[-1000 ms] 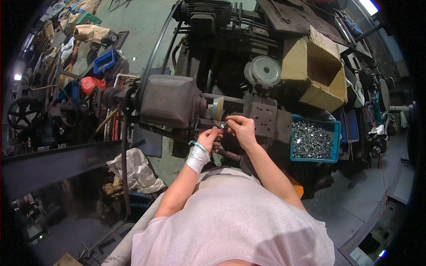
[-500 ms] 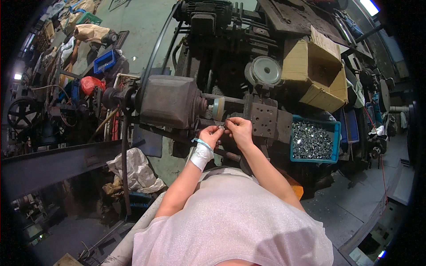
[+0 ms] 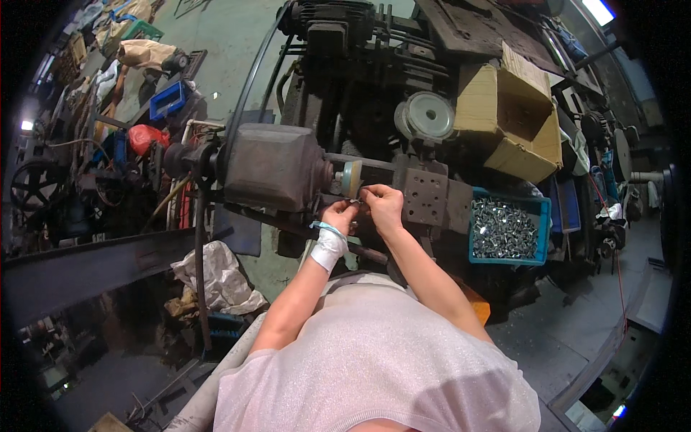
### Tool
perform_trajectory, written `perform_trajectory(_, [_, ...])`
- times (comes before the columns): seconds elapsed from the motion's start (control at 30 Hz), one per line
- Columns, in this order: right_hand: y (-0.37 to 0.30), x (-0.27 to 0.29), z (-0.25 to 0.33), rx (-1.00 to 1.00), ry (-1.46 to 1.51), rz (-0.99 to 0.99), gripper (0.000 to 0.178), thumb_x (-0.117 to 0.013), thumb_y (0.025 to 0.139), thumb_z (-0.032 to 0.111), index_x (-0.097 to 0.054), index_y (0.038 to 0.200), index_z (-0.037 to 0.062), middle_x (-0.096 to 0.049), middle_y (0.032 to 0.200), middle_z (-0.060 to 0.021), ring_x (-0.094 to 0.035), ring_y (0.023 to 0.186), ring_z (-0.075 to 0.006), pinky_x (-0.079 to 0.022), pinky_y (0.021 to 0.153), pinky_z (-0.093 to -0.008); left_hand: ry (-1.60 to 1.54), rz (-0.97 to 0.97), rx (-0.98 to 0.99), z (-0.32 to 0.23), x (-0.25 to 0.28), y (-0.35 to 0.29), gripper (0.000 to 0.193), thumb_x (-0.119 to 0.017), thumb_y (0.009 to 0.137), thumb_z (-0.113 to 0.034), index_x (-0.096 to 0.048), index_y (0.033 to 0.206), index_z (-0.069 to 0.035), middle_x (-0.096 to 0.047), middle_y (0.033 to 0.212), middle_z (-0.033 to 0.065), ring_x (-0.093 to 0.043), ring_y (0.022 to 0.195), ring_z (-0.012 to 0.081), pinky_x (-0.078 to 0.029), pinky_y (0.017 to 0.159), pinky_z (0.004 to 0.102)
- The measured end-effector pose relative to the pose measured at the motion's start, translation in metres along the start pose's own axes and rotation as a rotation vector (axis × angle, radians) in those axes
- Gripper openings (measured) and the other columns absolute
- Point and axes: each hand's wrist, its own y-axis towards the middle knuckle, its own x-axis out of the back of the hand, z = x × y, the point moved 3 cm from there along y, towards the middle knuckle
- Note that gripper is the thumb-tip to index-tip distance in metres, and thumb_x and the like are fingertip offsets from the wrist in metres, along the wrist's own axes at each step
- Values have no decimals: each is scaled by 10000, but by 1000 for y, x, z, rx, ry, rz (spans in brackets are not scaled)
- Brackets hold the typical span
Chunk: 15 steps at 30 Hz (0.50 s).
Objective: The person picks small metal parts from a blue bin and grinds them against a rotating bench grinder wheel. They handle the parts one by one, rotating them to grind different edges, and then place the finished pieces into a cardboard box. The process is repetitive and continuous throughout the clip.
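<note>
My left hand (image 3: 338, 217) and my right hand (image 3: 383, 204) meet in front of a dark machine (image 3: 270, 167). Between their fingertips is a small metal part (image 3: 355, 201), pinched from both sides; its exact kind is too small to make out. Just beyond it, the pale round wheel (image 3: 350, 178) on the machine's shaft is close to or touching the part; I cannot tell which. White wrapping and a light blue band circle my left wrist. To the right, a teal crate (image 3: 471, 230) holds many small shiny metal parts.
A drilled metal block (image 3: 426, 196) sits right of my right hand. Behind the crate stands an open cardboard box (image 3: 476, 101), beside a round metal pulley (image 3: 431, 114). A crumpled white sack (image 3: 219, 277) lies at the lower left, near a dark upright post (image 3: 201, 273).
Both hands have shifted slightly away from my body and toward the wheel, carrying the small metal part closer to it. The surroundings stay the same.
</note>
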Motion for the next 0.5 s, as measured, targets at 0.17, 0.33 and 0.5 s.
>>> perform_trajectory(0.17, [-11,17,-1,-185,499,127,58,-574,747,69,-570,790,31,-528,648,-17,-465,475,-93,-357,423,-198,-235,116,105,-4,2,-18,220,-569,816,-270,-564,854,-53,-538,713,9,-480,531,86,-362,407,220])
perform_trajectory(0.33, [-39,19,15,-379,458,402,65,-597,747,90,-578,774,34,-541,632,-27,-473,472,-76,-357,437,-195,-315,127,122,5,8,-18,271,-485,857,-334,-559,856,-73,-546,729,2,-494,503,79,-381,382,204])
perform_trajectory(0.5, [-55,3,16,163,-111,418,163,-626,721,50,-614,854,-43,-581,696,-48,-518,555,-93,-413,507,-204,-183,129,26,14,9,-10,367,-431,869,-391,-551,888,-45,-561,794,27,-526,554,91,-422,394,204])
